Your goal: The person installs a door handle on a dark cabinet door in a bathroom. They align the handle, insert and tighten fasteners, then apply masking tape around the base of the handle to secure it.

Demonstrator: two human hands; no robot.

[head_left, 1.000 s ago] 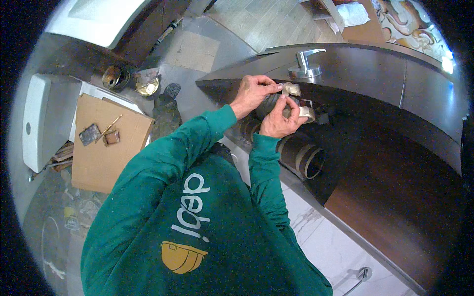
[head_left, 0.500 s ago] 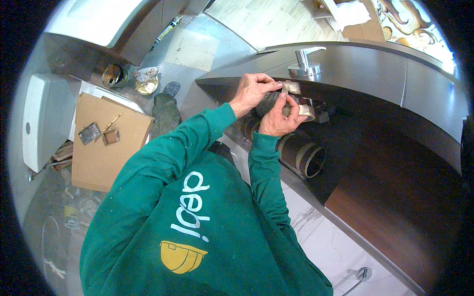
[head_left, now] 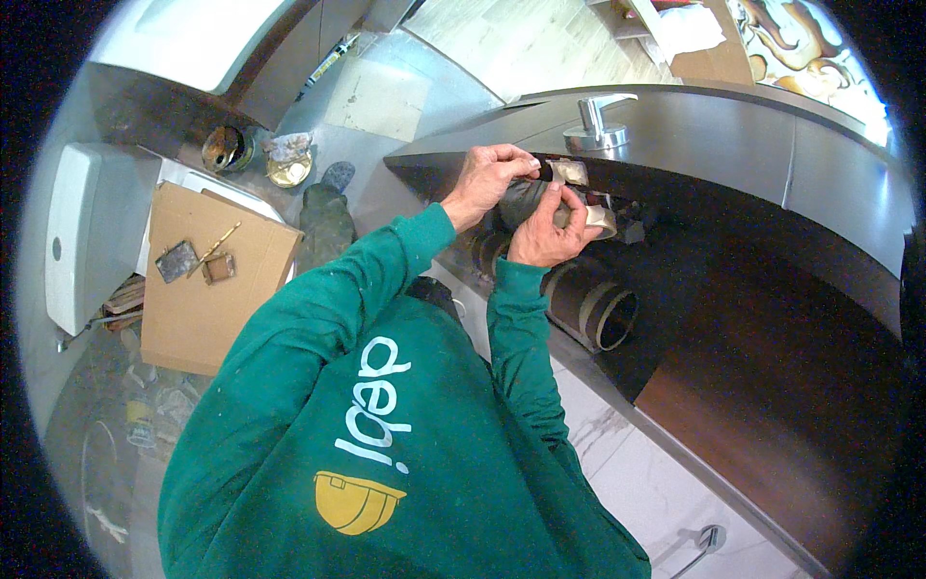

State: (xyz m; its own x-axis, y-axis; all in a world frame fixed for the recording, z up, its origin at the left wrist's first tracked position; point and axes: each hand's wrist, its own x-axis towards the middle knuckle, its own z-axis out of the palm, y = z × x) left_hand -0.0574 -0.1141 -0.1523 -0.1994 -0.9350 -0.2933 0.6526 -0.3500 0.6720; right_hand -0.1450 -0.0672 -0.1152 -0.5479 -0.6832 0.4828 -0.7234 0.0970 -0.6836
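Observation:
My right hand [head_left: 548, 232] is closed round a roll of pale beige tape [head_left: 602, 223], below the dark counter's edge. Just above its fingertips is a flat, pale, see-through piece [head_left: 569, 172]; whether it joins the roll I cannot tell. To the left, my left hand [head_left: 485, 180] pinches a small whitish scrap [head_left: 534, 165] between thumb and forefinger. A narrow dark gap parts that scrap from the pale piece. Behind both hands a dark grey rounded thing [head_left: 522, 201] shows in part.
A chrome faucet [head_left: 595, 130] stands on the dark counter [head_left: 704, 125] beyond my hands. Below them lies a brown cardboard tube [head_left: 590, 304]. At left, cardboard [head_left: 198, 323] holds a brush [head_left: 214, 247] and two small square pieces. Open cans [head_left: 224, 148] stand on the floor.
My left fingertips have drawn slightly left, away from the pale piece, opening a dark gap and showing the whitish scrap. My right hand with the tape roll stays nearly in place.

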